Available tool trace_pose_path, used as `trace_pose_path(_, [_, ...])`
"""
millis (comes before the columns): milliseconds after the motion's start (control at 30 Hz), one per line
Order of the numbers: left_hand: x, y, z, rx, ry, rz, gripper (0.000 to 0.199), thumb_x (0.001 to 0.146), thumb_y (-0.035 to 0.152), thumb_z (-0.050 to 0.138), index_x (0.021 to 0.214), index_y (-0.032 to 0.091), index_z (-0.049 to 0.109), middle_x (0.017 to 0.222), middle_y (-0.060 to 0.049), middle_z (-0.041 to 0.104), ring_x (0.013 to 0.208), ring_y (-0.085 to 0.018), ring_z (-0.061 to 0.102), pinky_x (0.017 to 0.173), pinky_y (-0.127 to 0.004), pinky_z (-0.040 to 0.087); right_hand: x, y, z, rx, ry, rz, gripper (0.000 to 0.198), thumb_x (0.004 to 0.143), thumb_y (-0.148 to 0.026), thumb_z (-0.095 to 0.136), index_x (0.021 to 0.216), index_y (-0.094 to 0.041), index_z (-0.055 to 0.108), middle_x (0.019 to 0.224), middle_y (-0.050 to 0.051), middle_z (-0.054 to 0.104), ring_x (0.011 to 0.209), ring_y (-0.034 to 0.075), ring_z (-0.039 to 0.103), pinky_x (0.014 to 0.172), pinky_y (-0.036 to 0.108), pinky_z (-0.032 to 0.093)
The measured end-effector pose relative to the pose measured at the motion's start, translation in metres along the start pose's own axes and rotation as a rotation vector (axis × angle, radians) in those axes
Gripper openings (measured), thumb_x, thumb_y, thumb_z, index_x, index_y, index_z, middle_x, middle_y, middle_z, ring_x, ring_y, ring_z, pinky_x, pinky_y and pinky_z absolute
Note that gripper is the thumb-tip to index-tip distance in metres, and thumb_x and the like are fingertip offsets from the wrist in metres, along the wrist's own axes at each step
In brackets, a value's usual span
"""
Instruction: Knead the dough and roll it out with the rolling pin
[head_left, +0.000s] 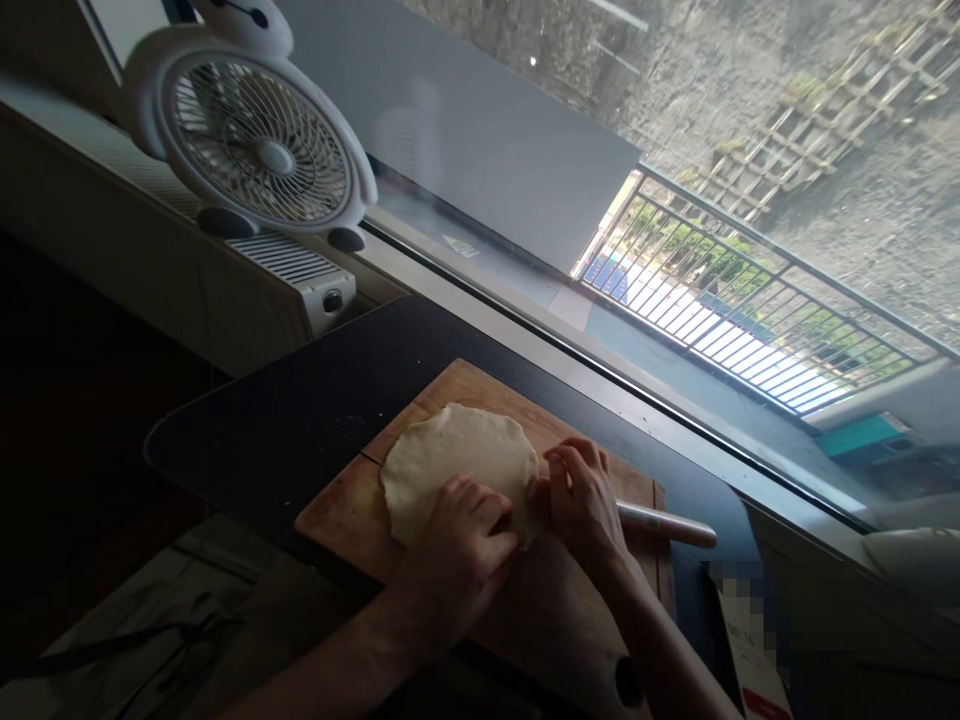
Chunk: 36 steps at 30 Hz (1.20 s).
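Note:
A flat, roundish sheet of pale dough [450,450] with an uneven edge lies on a wooden cutting board [345,510]. My left hand [472,520] rests over the dough's near side, its fingers curled and thumb drawn in against it. At the right edge of the sheet, my right hand [576,490] has its fingers bent in a pinch on the dough; the fingertips are partly hidden. Just beyond my right wrist, a smooth rod with a rounded end, probably a rolling pin [671,525], lies across the board's right side, partly covered by the hand.
The board sits on a black table [262,425] beside a large window. A white fan [274,155] stands on a white slatted unit [281,260] at the back left. Outside are a metal railing [720,280] and a rough wall. A box-like item [754,650] is at lower right.

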<state>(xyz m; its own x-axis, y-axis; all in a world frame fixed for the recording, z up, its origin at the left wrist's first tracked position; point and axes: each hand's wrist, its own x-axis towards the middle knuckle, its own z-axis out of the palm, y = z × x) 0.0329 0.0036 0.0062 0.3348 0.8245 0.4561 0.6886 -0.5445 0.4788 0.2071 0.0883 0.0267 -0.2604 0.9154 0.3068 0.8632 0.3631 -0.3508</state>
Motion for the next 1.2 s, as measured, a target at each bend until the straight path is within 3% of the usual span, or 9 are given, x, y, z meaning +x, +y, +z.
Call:
trace_pose_path(67, [0.0, 0.0, -0.001, 0.002, -0.013, 0.005, 0.01, 0.085, 0.021, 0.054, 0.088, 0.024, 0.063, 0.091, -0.001, 0.056, 0.095, -0.018, 0.047, 0.103, -0.049, 0.026, -0.026, 0.007, -0.01, -0.006, -0.026, 0.033, 0.031, 0.096, -0.033, 0.032, 0.078, -0.022, 0.055, 0.088, 0.004, 0.057, 0.086, 0.018, 0.051, 0.077, 0.031, 0.04])
trace_pose_path(167, [-0.001, 0.0, -0.001, -0.012, -0.016, 0.006, 0.009, 0.084, 0.018, 0.054, 0.087, 0.022, 0.062, 0.092, -0.001, 0.056, 0.095, -0.018, 0.048, 0.104, -0.049, 0.024, -0.049, 0.014, -0.017, -0.079, -0.068, 0.073, 0.032, 0.096, -0.033, 0.033, 0.069, -0.022, 0.047, 0.074, 0.002, 0.054, 0.072, 0.017, 0.05, 0.068, 0.029, 0.037])
trace_pose_path(400, [0.0, -0.001, 0.001, -0.027, 0.029, -0.03, 0.006, 0.083, 0.019, 0.055, 0.08, 0.021, 0.059, 0.085, 0.0, 0.055, 0.089, -0.017, 0.048, 0.104, -0.048, 0.025, -0.044, 0.005, -0.014, -0.057, -0.053, 0.147, 0.032, 0.097, -0.036, 0.034, 0.071, -0.023, 0.049, 0.068, -0.001, 0.056, 0.062, 0.014, 0.051, 0.058, 0.026, 0.032])
trace_pose_path(633, [-0.002, -0.002, -0.001, 0.002, -0.007, -0.033, 0.001, 0.081, 0.023, 0.058, 0.08, 0.023, 0.059, 0.083, 0.001, 0.055, 0.089, -0.018, 0.048, 0.105, -0.051, 0.022, -0.065, 0.005, -0.018, -0.155, -0.077, 0.022, 0.03, 0.097, -0.035, 0.033, 0.072, -0.022, 0.047, 0.073, 0.0, 0.055, 0.068, 0.016, 0.05, 0.064, 0.028, 0.03])
trace_pose_path(800, [-0.004, -0.003, -0.001, -0.018, 0.014, -0.024, 0.002, 0.08, 0.021, 0.059, 0.081, 0.023, 0.06, 0.084, 0.001, 0.056, 0.09, -0.018, 0.049, 0.106, -0.05, 0.022, -0.062, 0.014, -0.022, -0.249, -0.035, 0.05, 0.031, 0.096, -0.034, 0.035, 0.073, -0.023, 0.05, 0.068, 0.0, 0.056, 0.064, 0.015, 0.051, 0.061, 0.028, 0.028])
trace_pose_path(933, [-0.005, -0.002, 0.001, -0.017, 0.042, -0.029, 0.004, 0.082, 0.023, 0.057, 0.08, 0.02, 0.058, 0.082, -0.001, 0.056, 0.087, -0.018, 0.049, 0.105, -0.051, 0.023, -0.052, -0.012, -0.017, -0.131, -0.067, 0.04, 0.029, 0.097, -0.028, 0.032, 0.075, -0.023, 0.05, 0.068, -0.002, 0.056, 0.061, 0.013, 0.051, 0.058, 0.027, 0.03])
trace_pose_path(1067, [-0.006, -0.001, 0.003, -0.004, 0.087, -0.048, 0.01, 0.086, 0.022, 0.052, 0.078, 0.019, 0.057, 0.078, 0.0, 0.055, 0.083, -0.016, 0.049, 0.104, -0.05, 0.026, -0.058, -0.041, -0.006, -0.058, -0.089, 0.023, 0.018, 0.091, -0.025, 0.039, 0.077, -0.023, 0.048, 0.079, 0.001, 0.056, 0.074, 0.016, 0.052, 0.062, 0.027, 0.037])
trace_pose_path(1200, [-0.006, 0.0, 0.002, 0.003, 0.072, -0.05, 0.007, 0.083, 0.021, 0.054, 0.077, 0.019, 0.056, 0.08, 0.0, 0.055, 0.086, -0.017, 0.05, 0.105, -0.05, 0.026, -0.039, -0.033, 0.001, -0.05, -0.043, 0.035, 0.009, 0.085, -0.022, 0.043, 0.088, -0.024, 0.052, 0.091, 0.004, 0.056, 0.086, 0.021, 0.051, 0.074, 0.032, 0.041])
